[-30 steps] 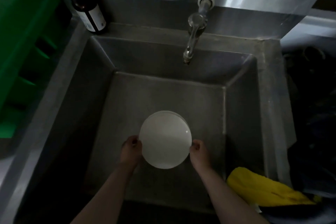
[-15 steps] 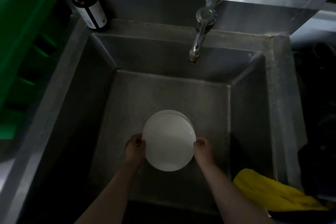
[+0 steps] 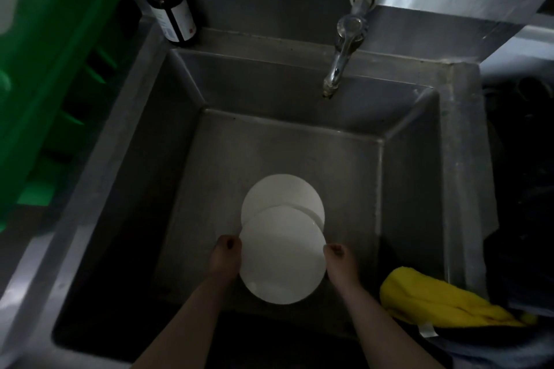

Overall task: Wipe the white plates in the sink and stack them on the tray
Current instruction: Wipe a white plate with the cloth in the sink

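Observation:
A white plate (image 3: 281, 255) is held over the steel sink (image 3: 269, 141), gripped at both sides. My left hand (image 3: 226, 257) clasps its left rim and my right hand (image 3: 340, 262) clasps its right rim. Behind and below it another white plate (image 3: 281, 190) lies on the sink floor, partly covered by the held one. A yellow cloth (image 3: 434, 299) lies on the sink's front right corner. The tray does not show clearly.
A tap (image 3: 341, 51) hangs over the back of the sink. A dark bottle (image 3: 172, 13) stands on the back left ledge. A green plastic crate (image 3: 51, 69) sits to the left. Dark clutter lies at the right.
Both hands have lifted the top plate toward me, off the one beneath, so the lower plate shows behind it.

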`<state>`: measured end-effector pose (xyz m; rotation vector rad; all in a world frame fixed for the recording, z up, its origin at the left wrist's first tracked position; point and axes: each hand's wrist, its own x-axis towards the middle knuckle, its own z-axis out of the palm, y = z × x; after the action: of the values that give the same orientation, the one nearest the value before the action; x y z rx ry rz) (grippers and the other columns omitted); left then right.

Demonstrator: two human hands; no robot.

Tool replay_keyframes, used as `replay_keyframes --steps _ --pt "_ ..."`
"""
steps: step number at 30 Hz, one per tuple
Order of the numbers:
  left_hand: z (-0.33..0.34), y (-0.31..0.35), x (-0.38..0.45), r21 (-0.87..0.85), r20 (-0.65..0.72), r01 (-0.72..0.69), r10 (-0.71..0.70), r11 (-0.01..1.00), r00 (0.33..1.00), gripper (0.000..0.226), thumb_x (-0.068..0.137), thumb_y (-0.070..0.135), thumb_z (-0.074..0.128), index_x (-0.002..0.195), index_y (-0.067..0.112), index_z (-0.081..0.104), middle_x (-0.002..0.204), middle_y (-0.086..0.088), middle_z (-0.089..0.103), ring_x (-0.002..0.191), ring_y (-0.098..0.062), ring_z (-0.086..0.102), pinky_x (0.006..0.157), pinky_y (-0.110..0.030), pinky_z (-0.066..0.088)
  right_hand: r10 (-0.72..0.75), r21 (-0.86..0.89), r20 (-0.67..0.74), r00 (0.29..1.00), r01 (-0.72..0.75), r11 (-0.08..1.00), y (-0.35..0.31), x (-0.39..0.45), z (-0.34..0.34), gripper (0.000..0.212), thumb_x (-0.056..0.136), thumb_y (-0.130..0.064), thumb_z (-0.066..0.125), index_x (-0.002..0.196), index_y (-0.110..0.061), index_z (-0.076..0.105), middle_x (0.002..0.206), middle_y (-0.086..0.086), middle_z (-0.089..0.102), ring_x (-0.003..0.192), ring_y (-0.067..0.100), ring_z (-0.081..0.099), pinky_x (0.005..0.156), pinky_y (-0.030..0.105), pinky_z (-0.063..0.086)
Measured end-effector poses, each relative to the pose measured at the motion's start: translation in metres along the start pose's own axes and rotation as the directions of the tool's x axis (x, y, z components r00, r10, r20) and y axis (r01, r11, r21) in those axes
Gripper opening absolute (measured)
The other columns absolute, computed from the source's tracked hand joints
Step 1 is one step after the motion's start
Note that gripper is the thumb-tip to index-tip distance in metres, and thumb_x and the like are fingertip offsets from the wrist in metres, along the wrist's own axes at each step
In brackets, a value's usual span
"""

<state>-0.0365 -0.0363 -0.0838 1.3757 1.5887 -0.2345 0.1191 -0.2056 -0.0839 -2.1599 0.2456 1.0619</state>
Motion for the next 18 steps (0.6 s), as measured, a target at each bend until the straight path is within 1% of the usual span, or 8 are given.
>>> replay_keyframes --steps 2,4,6,8,10,13,15,18 --pt "-0.001 -0.006 -0.005 0.027 0.003 -0.018 0.018 0.999 1.0 0.016 0.101 0.015 0.049 0.09 0.011 0.06 0.104 -0.014 0.065 0.097 -0.027 0.06 0.089 -0.039 0.049 0.03 0.019 -0.004 1.0 -0.03 0.999 0.007 -0.005 -0.002 0.007 0.097 -0.018 0.057 0.092 -0.016 0.06 0.093 0.008 0.064 0.081 0.019 0.057 0.074 0.032 0.044" --pt "-0.002 -0.007 -0.011 0.069 0.033 -0.019 0.016 0.997 0.999 0.027 0.103 0.014 0.046 0.079 0.026 0.046 0.105 -0.007 0.058 0.097 -0.021 0.053 0.086 -0.03 0.044 0.055 0.018 -0.007 0.998 -0.055 0.998 0.012 -0.009 -0.004 0.009 0.096 -0.019 0.058 0.088 -0.016 0.06 0.093 0.01 0.065 0.083 0.023 0.058 0.074 0.032 0.044" --pt "-0.004 -0.009 -0.015 0.097 0.058 -0.017 0.011 0.995 0.998 0.021 0.104 0.016 0.045 0.085 0.025 0.047 0.111 -0.008 0.057 0.101 -0.024 0.055 0.083 -0.025 0.038 0.075 -0.019 -0.001 0.997 -0.075 0.997 0.014 -0.015 -0.007 0.009 0.096 -0.02 0.058 0.091 -0.014 0.061 0.094 0.01 0.064 0.083 0.023 0.057 0.07 0.031 0.042" --pt "-0.006 -0.01 -0.017 0.105 0.075 0.002 -0.01 0.995 0.997 0.01 0.104 0.017 0.047 0.107 0.016 0.056 0.119 -0.014 0.061 0.114 -0.032 0.059 0.085 -0.028 0.041 0.077 -0.074 -0.004 0.997 -0.077 0.994 0.015 -0.019 -0.009 0.01 0.096 -0.019 0.057 0.09 -0.012 0.059 0.092 0.011 0.062 0.081 0.023 0.054 0.065 0.031 0.039" --pt "-0.009 -0.011 -0.018 0.087 0.084 0.036 -0.044 0.996 0.995 0.023 0.103 0.016 0.049 0.12 0.006 0.059 0.122 -0.017 0.062 0.118 -0.035 0.059 0.086 -0.029 0.044 0.063 -0.124 -0.001 0.998 -0.062 0.99 0.011 -0.024 -0.012 0.008 0.095 -0.017 0.055 0.089 -0.013 0.058 0.094 0.012 0.062 0.082 0.024 0.054 0.067 0.031 0.041" --pt "-0.01 -0.017 -0.009 0.116 0.14 0.05 -0.066 0.992 0.988 0.021 0.098 0.018 0.052 0.106 0.003 0.063 0.117 -0.021 0.067 0.11 -0.037 0.064 0.091 -0.039 0.053 0.035 -0.175 0.027 0.999 -0.029 0.984 -0.001 -0.032 -0.019 0.008 0.097 -0.014 0.049 0.101 -0.019 0.053 0.098 0.005 0.056 0.09 0.023 0.053 0.078 0.033 0.045" --pt "-0.004 -0.034 0.017 0.139 0.161 0.065 -0.087 0.988 0.983 0.03 0.095 0.022 0.053 0.108 -0.002 0.066 0.114 -0.025 0.068 0.107 -0.038 0.065 0.093 -0.044 0.053 0.013 -0.164 0.041 0.999 -0.006 0.986 -0.01 -0.038 -0.025 0.016 0.098 -0.015 0.047 0.109 -0.022 0.054 0.102 0.003 0.054 0.095 0.022 0.053 0.083 0.034 0.047" --pt "-0.009 -0.027 0.018 0.164 0.175 0.042 -0.071 0.986 0.982 0.038 0.091 0.028 0.056 0.111 -0.002 0.067 0.115 -0.026 0.067 0.107 -0.039 0.065 0.096 -0.046 0.054 0.019 -0.172 0.054 0.998 -0.01 0.985 -0.022 -0.041 -0.03 0.019 0.098 -0.02 0.048 0.112 -0.023 0.061 0.106 0.003 0.06 0.097 0.024 0.058 0.079 0.033 0.048"
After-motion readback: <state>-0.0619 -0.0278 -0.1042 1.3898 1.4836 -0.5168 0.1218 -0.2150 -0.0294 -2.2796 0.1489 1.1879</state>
